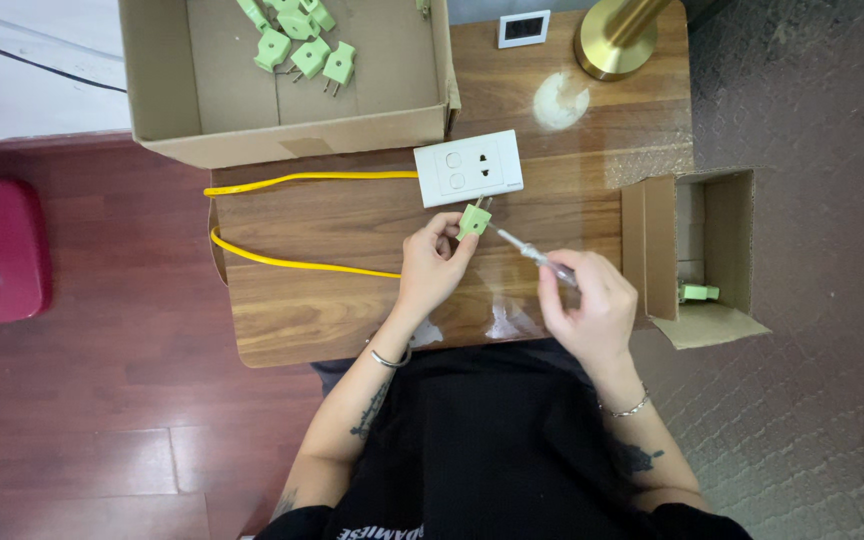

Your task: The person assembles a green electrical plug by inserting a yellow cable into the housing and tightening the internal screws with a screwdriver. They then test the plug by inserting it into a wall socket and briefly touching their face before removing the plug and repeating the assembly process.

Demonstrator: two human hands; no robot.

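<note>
While the left hand (430, 268) pinches the green plug (473, 220) at the socket plate's (468, 167) 6 o'clock, the right hand (592, 305), fingers closed around the screwdriver (532, 254), should keep its tip square on the plug and turn gently.

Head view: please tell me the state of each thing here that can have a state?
Green plug: pinched in left hand, prongs toward the white socket.
Screwdriver: held in right hand, tip at the plug.
Yellow cable: looped loose on the table.
Large box: open, green plugs inside.
Small box: open, on its side.
</note>
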